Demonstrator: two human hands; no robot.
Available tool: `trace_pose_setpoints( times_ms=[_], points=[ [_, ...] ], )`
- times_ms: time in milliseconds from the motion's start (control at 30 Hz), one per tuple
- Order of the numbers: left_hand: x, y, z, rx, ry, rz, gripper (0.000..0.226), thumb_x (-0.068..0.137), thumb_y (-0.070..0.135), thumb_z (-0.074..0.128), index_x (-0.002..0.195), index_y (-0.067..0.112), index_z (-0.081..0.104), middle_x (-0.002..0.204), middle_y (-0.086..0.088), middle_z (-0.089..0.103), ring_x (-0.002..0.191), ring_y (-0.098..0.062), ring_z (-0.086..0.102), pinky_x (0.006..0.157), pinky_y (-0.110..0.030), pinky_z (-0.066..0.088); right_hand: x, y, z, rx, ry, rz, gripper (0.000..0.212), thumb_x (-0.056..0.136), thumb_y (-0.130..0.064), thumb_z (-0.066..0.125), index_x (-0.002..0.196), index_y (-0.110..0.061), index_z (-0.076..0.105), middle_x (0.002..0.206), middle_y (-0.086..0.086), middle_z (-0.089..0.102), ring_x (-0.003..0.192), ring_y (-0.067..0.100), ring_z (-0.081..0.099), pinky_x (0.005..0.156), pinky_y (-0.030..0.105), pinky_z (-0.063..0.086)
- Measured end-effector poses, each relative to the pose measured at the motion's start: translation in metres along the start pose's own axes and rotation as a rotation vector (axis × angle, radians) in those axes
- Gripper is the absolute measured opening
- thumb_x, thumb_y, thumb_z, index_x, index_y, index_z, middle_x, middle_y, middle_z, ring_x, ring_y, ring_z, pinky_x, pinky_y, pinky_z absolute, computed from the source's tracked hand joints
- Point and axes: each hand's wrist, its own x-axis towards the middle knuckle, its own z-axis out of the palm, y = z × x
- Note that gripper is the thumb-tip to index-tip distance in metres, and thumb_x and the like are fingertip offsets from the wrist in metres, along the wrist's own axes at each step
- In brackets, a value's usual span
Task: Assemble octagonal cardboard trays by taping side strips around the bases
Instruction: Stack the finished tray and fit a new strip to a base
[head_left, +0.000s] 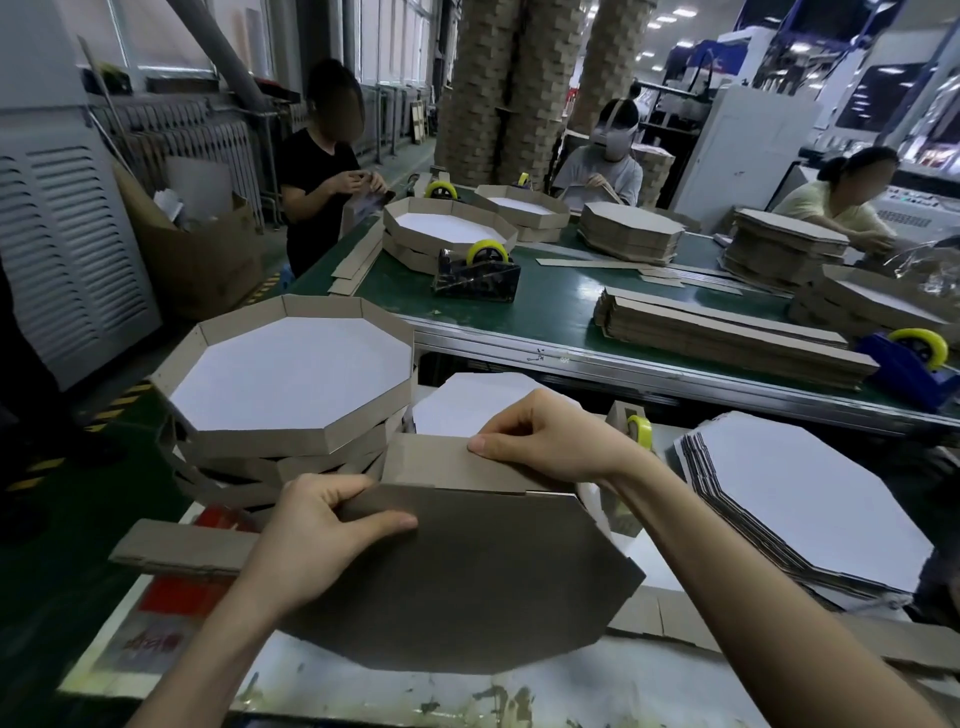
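A brown octagonal cardboard base (467, 582) is tilted up in front of me, its brown back facing me. My left hand (317, 530) grips its upper left edge, thumb on the back. A brown side strip (436, 465) stands along the base's top edge. My right hand (545, 436) pinches the strip's top edge against the base. A yellow tape roll (638, 428) on its dispenser sits just behind my right hand. Finished trays (291, 379) with white insides are stacked at the left.
A stack of flat white-faced octagonal bases (821, 509) lies at the right. Loose strips (176, 545) lie at the left. Beyond, a green table (561, 312) carries strip bundles, trays and tape dispensers (480, 273). Three people work around it.
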Motion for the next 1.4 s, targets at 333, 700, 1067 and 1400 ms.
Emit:
trace_pose_setpoints(
  times_ms=[333, 700, 1067, 1400],
  points=[
    [-0.001, 0.003, 0.005, 0.126, 0.025, -0.018, 0.044, 0.054, 0.072, 0.077, 0.092, 0.05, 0.071, 0.084, 0.022, 0.072, 0.08, 0.002, 0.068, 0.072, -0.039, 0.058, 0.0, 0.002, 0.007, 0.057, 0.003, 0.02, 0.022, 0.095, -0.032, 0.064, 0.1, -0.016, 0.079, 0.093, -0.003, 0.077, 0.088, 0.018, 0.071, 0.081, 0.032, 0.057],
    [0.008, 0.021, 0.025, 0.392, 0.095, 0.324, 0.067, 0.071, 0.073, 0.065, 0.131, 0.067, 0.037, 0.137, 0.042, 0.029, 0.123, 0.016, 0.034, 0.089, -0.02, 0.04, -0.008, -0.002, 0.011, -0.002, 0.038, -0.022, 0.026, 0.097, -0.031, 0.061, 0.099, -0.01, 0.078, 0.088, 0.005, 0.076, 0.078, 0.02, 0.067, 0.076, 0.037, 0.052],
    [0.01, 0.025, 0.026, 0.327, 0.052, 0.346, 0.03, 0.077, 0.047, 0.064, 0.106, 0.047, 0.07, 0.126, 0.015, 0.059, 0.121, -0.009, 0.047, 0.1, -0.035, 0.042, -0.033, 0.011, 0.028, -0.384, 0.127, -0.153, 0.082, 0.075, -0.06, 0.075, 0.142, -0.02, 0.052, 0.121, 0.0, 0.065, 0.112, 0.017, 0.058, 0.096, 0.034, 0.046],
    [0.012, 0.037, 0.034, 0.477, 0.032, 0.351, 0.025, 0.08, 0.063, 0.061, 0.104, 0.057, 0.066, 0.121, 0.028, 0.057, 0.118, -0.001, 0.043, 0.088, -0.025, 0.041, -0.034, 0.009, 0.031, -0.367, 0.175, -0.184, 0.077, 0.078, -0.052, 0.077, 0.142, -0.018, 0.053, 0.111, 0.003, 0.067, 0.101, 0.019, 0.061, 0.087, 0.039, 0.048]
  ],
)
